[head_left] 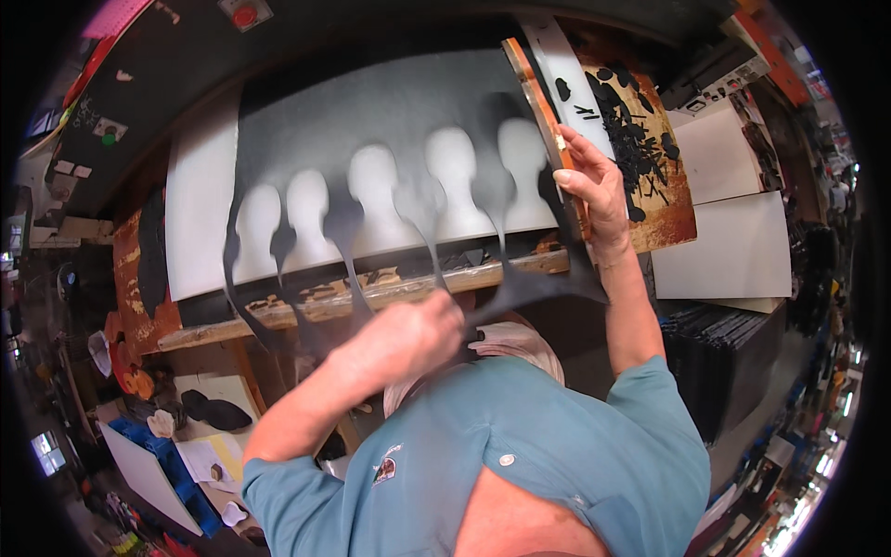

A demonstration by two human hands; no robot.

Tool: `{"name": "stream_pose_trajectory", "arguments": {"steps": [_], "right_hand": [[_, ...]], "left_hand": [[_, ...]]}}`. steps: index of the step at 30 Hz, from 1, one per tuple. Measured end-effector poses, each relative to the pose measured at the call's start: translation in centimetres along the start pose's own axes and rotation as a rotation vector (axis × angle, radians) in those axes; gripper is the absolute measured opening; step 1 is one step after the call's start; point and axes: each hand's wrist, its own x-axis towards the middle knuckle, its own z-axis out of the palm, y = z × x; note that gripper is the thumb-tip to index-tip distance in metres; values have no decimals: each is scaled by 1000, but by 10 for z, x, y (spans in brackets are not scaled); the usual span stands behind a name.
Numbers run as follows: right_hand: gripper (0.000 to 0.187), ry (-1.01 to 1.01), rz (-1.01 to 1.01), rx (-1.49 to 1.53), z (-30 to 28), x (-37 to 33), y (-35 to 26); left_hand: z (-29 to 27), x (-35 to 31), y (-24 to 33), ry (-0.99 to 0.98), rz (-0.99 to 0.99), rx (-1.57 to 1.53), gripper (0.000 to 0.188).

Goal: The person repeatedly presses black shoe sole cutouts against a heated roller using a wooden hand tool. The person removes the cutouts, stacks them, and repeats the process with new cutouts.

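A large black sheet (371, 97) with a row of sole-shaped cut-outs lies over a white board (200, 195). White shows through the holes, and narrow black strips stretch from between them past the bench's front edge toward me. My left hand (418, 332), smeared by motion, is closed on the sheet's near edge, close to my body. My right hand (594, 190) grips a long, narrow orange-edged bar (543, 111) near its near end, thumb on one side and fingers on the other. The bar stands across the sheet's right side.
Black offcuts (631, 130) are heaped on the worn brown board at the right. Beyond them lie white sheets (724, 246) above a stack of black sheets (719, 353). A dark machine beam (167, 70) with a red button (244, 15) spans the far side. Blue crates (172, 469) stand lower left.
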Motion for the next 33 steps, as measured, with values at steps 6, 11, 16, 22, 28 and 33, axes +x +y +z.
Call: {"name": "stream_pose_trajectory", "arguments": {"steps": [6,11,16,22,28,33], "right_hand": [[78,-25,60,-134,21,-1,-1],[74,-21,114,-276,50,0,27],[80,1,-118,-838,70,11,67],[80,21,-420,-1270,88,10,96],[79,37,-423,-1238,84,6,96],[77,1,-376,-1153,87,5,95]], "left_hand": [[71,-20,10,-134,-163,-399,28],[119,-22,-22,-115,-200,-506,27],[157,1,-50,-196,-213,-196,27],[142,26,-56,-146,-431,-336,34],[32,-44,-44,32,-371,-637,33],[-43,-104,-152,779,-957,188,41]]}}
